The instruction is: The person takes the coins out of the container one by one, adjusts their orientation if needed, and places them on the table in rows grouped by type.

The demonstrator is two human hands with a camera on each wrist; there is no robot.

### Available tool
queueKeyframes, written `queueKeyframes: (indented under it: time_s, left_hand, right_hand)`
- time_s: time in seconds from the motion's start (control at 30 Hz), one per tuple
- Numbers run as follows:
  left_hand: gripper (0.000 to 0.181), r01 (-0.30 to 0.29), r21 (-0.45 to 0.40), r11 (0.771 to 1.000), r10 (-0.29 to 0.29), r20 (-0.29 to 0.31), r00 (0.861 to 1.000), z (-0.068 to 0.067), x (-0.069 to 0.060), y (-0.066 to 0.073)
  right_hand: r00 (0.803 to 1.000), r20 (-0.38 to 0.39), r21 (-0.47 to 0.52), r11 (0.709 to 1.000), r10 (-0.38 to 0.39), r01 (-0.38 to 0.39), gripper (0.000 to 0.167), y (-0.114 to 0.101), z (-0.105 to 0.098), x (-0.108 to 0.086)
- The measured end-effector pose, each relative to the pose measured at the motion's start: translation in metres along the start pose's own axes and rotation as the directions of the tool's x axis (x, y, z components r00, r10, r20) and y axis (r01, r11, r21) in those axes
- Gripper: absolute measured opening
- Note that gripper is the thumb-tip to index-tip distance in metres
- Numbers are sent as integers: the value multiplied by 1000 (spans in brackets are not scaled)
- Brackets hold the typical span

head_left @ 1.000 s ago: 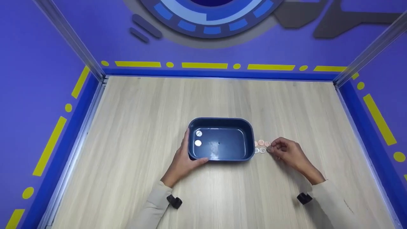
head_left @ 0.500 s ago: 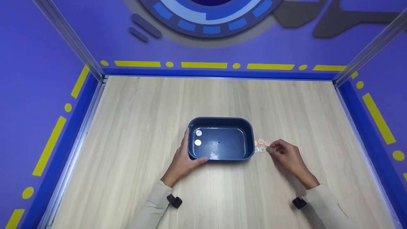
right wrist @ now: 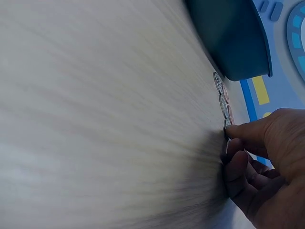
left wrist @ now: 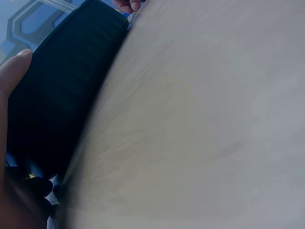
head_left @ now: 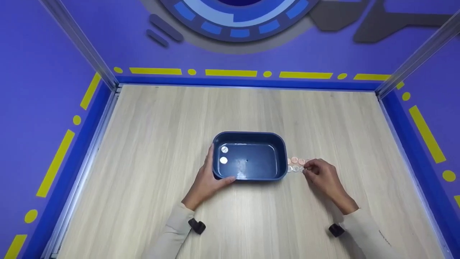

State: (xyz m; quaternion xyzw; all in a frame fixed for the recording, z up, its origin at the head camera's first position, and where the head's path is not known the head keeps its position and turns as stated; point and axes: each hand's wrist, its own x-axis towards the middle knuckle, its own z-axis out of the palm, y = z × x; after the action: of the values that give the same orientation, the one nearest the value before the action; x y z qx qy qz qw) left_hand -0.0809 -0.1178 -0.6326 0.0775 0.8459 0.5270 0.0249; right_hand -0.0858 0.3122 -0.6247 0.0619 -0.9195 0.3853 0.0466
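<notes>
A dark blue container (head_left: pixel 248 176) rests on the table, two silver coins (head_left: pixel 224 160) lying inside near its left end. My left hand (head_left: pixel 206 183) grips its left end, thumb over the front rim; the left wrist view shows the thumb (left wrist: pixel 14 71) against the container's side (left wrist: pixel 57 81). Right of the container, copper coins (head_left: pixel 294 160) form a row behind a row of silver coins (head_left: pixel 295 168). With curled fingers, my right hand (head_left: pixel 325 180) holds the rightmost silver coin (head_left: pixel 302 168) by its edge. In the right wrist view the thumb of this hand (right wrist: pixel 271 162) touches that coin (right wrist: pixel 226 124).
The light wood table (head_left: pixel 161 136) carries the container and coins. Blue-purple panels with yellow markings (head_left: pixel 231 73) stand behind it and at both sides, joined by metal frame posts (head_left: pixel 79 43). Black wrist devices (head_left: pixel 197 226) sit by both sleeves.
My right hand has shifted slightly left, bringing its silver coin close beside the others in the front row. My left hand has kept its grip on the container.
</notes>
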Motion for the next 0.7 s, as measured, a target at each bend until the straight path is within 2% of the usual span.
queueKeyframes:
  time_s: [0.13,0.37,0.5,0.7]
  left_hand:
    - [138,-6,4,1000,6,-2,1000,0,0,0]
    - [138,-9,-4,1000,9,-1,1000,0,1,0]
    - [139,-17,1,1000,17,-3,1000,0,0,0]
    - [138,-19,-8,1000,19,-9,1000,0,0,0]
  right_hand:
    - [1000,6,1,1000,-4,4,14,-5,-2,2]
    - [1000,-3,78,997,-11,11,7,-25,-5,15]
    - [998,-8,106,992,-62,63,6,-40,-5,27]
    - [988,12,92,984,-154,152,6,-58,-4,49]
